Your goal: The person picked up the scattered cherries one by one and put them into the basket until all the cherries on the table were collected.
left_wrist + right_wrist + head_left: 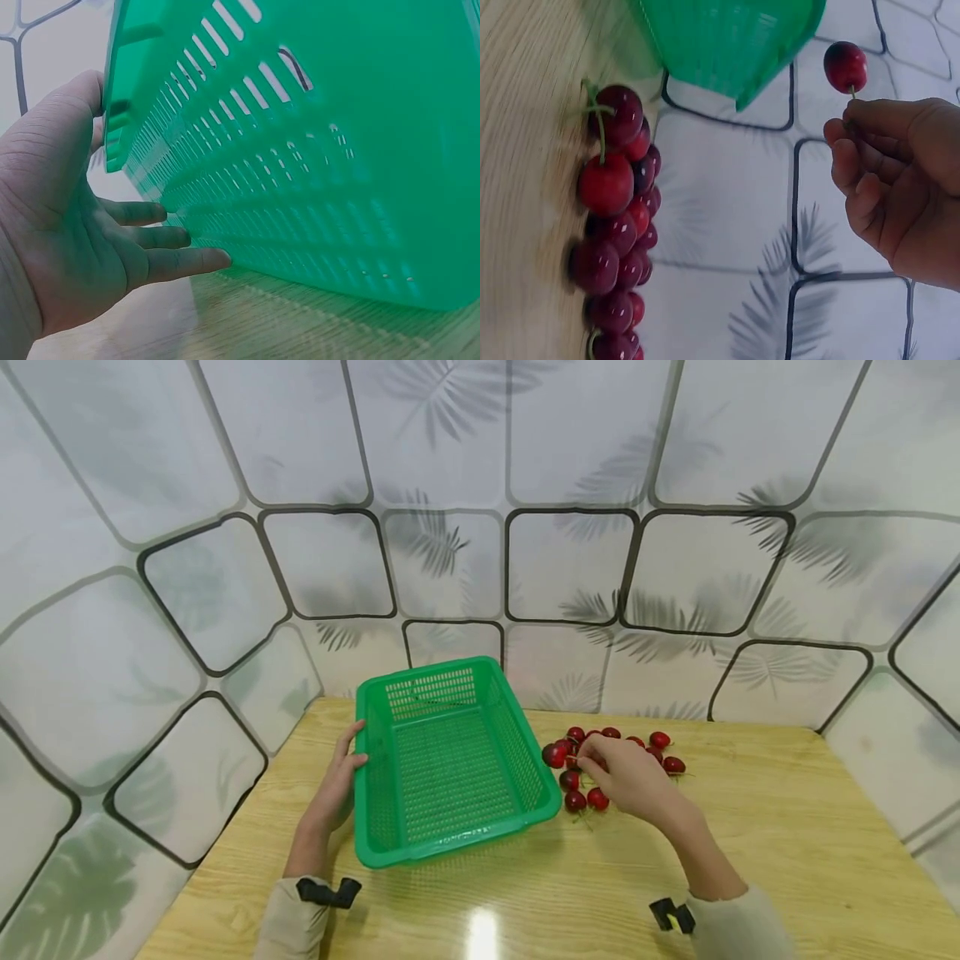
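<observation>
A green plastic basket (pixel 453 768) with slotted walls stands on the table, its mesh floor showing from above. At its left side my left hand (pixel 339 781) holds the rim, and several straight fingers (pixel 187 261) lie against the outer wall. My right hand (pixel 630 777) pinches a dark red cherry by its stem between thumb and fingertips. The held cherry (pixel 846 66) hangs clear of the table in the head view, close to the basket's right rim. Below and around that hand lies a group of loose cherries (pixel 606 184), some with green stems.
The wooden table (pixel 787 827) carries the basket and cherries. A patterned cloth or sheet (pixel 570 560) with dark outlines and leaf prints rises behind the table and at both sides. Black bands (pixel 327 892) sit at the sleeve cuffs.
</observation>
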The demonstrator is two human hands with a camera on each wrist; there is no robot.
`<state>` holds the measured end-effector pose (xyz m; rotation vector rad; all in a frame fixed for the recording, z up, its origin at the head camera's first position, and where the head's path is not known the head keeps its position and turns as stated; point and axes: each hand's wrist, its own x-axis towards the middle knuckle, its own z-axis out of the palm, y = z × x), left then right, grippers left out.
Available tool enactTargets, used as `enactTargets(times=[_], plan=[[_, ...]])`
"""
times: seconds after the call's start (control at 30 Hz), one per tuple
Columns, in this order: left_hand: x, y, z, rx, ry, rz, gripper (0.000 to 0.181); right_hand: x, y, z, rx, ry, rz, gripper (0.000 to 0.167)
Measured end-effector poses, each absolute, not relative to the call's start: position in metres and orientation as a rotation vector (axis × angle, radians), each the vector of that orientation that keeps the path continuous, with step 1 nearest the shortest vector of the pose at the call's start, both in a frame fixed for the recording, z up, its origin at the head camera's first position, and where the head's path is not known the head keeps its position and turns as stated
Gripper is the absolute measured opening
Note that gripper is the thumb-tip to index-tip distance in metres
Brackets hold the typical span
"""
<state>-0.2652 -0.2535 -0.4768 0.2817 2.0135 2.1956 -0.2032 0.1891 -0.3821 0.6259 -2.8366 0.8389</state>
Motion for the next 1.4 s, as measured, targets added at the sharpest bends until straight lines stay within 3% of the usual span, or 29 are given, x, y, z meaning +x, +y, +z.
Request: enactTargets(times=[0.63, 1.2, 1.4], plan=[[-0.265, -0.252, -0.472, 0.245, 2.023, 2.186, 0.061, -0.223, 0.103, -0.396, 1.081, -2.795, 0.481, 0.011], [-0.264, -0.253, -0.476, 0.276, 2.009, 2.193, 0.059, -0.238, 0.086, -0.412, 1.153, -2.988, 0.553, 0.011], [-0.266, -0.252, -0.476, 0.251, 2.025, 2.189, 0.060, -0.242, 0.082, -0.413, 1.194, -3.039, 0.476, 0.022]])
